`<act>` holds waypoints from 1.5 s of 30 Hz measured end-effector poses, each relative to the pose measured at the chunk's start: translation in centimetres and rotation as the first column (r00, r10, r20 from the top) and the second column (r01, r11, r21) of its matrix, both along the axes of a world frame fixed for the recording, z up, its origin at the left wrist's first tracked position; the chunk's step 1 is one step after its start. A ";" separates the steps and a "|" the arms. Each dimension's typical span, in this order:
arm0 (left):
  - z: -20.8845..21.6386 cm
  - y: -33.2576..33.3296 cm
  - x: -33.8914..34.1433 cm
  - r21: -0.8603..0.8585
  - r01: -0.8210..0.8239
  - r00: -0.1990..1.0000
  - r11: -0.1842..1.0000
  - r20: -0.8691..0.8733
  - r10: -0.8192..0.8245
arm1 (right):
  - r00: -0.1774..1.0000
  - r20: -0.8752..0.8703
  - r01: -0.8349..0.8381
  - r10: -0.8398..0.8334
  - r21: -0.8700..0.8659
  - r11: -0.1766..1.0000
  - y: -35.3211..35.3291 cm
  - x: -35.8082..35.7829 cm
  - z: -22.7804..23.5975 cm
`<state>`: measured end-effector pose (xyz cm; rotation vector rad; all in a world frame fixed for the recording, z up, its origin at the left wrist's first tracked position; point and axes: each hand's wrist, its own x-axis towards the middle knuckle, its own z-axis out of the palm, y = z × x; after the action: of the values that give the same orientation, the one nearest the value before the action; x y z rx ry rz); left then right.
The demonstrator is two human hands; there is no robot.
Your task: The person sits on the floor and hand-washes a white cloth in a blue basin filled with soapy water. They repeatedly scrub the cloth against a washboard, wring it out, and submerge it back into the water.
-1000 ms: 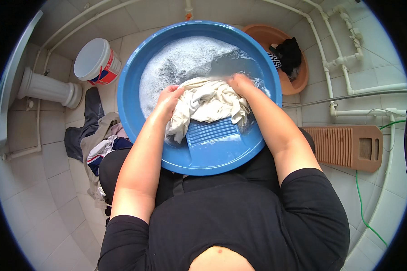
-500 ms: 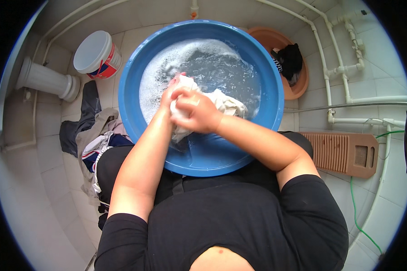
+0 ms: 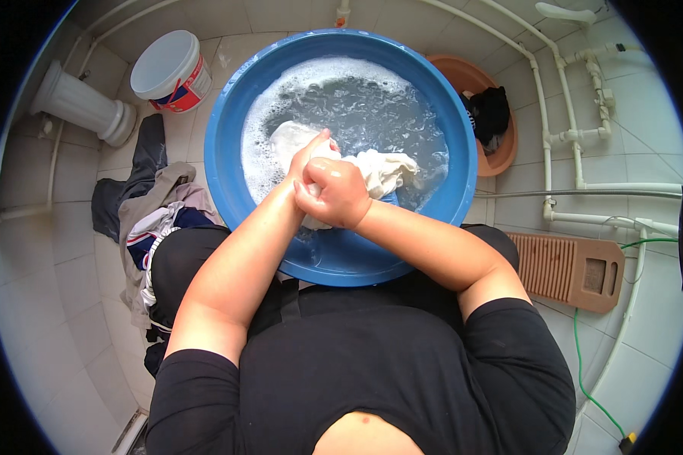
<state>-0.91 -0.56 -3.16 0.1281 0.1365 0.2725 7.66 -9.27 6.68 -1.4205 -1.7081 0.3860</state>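
Observation:
A wet white cloth is bunched over soapy water in a large blue basin. One part of it spreads on the foam left of my hands; another hangs in a crumpled bundle to their right. My left hand is closed around the cloth, its fingers partly hidden behind it. My right hand is curled into a fist against the left hand and wrist, with cloth coming out beside and below it. The cloth inside the fist is hidden. Both hands are above the near half of the basin.
Left of the basin stand a white bucket and a white pillar-shaped piece, with a pile of clothes on the tiles. At right are an orange basin holding dark cloth, a brown washboard, white pipes and a green hose.
The white cloth has spread out to the left of my hands onto the foam. My right hand has closed more tightly into a fist. The view has shifted slightly.

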 end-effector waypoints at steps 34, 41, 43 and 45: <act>11.8 -4.5 0.5 0.940 0.341 0.738 -0.029 -0.249 0.627 | 0.756 -0.650 -0.407 0.079 -0.372 0.834 -2.0 9.2 7.0; 10.0 -5.0 0.1 0.714 -0.136 0.774 0.687 -0.357 0.524 | 0.886 -0.425 -0.012 -0.187 -0.425 0.905 -1.7 11.8 4.2; 10.8 -5.3 -0.4 0.642 -0.183 0.801 0.745 -0.342 0.491 | 0.926 -0.340 -0.035 -0.166 -0.516 0.856 -2.3 11.5 4.0; 10.9 -5.7 -0.8 0.589 -0.213 0.822 0.779 -0.323 0.469 | 0.960 -0.270 -0.067 -0.072 -0.475 0.877 -2.4 10.5 3.0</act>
<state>-1.73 -6.26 7.78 0.7353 0.5621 0.6583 18.11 -11.66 9.70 -1.6208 -1.4294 1.0208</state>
